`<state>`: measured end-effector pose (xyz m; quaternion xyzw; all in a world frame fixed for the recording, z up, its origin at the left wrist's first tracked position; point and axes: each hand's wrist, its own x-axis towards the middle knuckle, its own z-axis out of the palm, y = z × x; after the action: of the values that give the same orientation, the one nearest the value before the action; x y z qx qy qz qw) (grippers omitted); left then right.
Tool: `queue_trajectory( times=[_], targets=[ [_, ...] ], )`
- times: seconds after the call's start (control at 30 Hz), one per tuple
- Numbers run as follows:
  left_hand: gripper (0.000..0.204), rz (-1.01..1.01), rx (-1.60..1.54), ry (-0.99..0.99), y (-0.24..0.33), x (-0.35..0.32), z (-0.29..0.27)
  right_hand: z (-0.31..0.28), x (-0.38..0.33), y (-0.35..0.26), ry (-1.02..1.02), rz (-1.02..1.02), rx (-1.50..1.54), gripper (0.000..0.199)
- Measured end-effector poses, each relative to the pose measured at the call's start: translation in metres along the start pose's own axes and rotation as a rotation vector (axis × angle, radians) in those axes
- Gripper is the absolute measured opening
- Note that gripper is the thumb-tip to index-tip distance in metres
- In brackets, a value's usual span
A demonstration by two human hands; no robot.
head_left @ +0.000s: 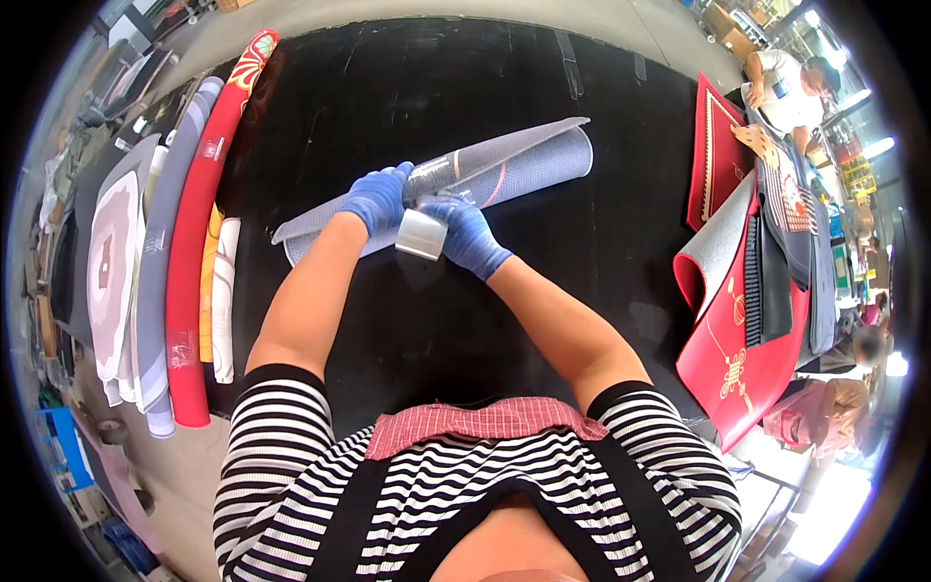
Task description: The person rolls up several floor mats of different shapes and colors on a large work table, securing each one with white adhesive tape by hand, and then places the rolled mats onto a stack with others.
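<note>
A rolled blue-grey mat (529, 165) lies slantwise on the black table, its grey underside showing along a loose flap. Clear tape (433, 175) glints across the roll near its middle. My left hand (376, 199), in a blue glove, is closed over the mat just left of that tape, its fingertips at the tape's edge. In my gloved right hand (470, 236) is a wide roll of packing tape (421, 235), held close to the mat's near side. Some fingers of the right hand are hidden behind the tape roll.
Rolled mats, including a long red one (194, 242), stretch along the left side of the black table (465, 339). Red mats (732, 339) and dark folded pieces (771, 281) are piled at the right edge. Beyond them, a person (786, 87) is at the far right.
</note>
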<state>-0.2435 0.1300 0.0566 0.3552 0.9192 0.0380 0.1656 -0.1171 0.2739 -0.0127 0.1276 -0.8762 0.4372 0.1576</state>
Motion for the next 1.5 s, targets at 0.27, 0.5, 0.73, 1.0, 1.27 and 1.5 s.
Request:
queue_trajectory(
  times=[0.27, 0.5, 0.73, 1.0, 1.27, 1.5],
  targets=[
    [0.068, 0.058, -0.783, -0.26, -0.032, -0.043, 0.022, 0.001, -0.187, -0.036, -0.013, 0.816, 0.918, 0.038],
    [0.092, -0.097, -0.965, -0.046, 0.041, -0.174, 0.105, -0.007, -0.186, -0.051, -0.443, 0.057, -0.391, 0.028],
    [0.117, -0.162, -0.438, -0.001, 0.038, -0.267, 0.047, 0.022, -0.128, -0.137, -0.426, -0.11, -0.39, 0.02],
    [0.1, -0.186, -0.146, 0.454, -0.115, -0.383, -0.07, 0.117, 0.052, -0.278, -0.097, -0.847, 0.028, 0.017],
    [0.082, -0.541, 0.221, 0.588, -0.279, -0.396, -0.201, 0.158, 0.131, -0.308, -0.652, -0.229, 0.449, 0.016],
    [0.072, -0.892, 0.263, 0.396, -0.608, -0.43, -0.017, 0.019, -0.073, -0.128, -0.233, 0.796, 0.162, 0.026]
  ],
)
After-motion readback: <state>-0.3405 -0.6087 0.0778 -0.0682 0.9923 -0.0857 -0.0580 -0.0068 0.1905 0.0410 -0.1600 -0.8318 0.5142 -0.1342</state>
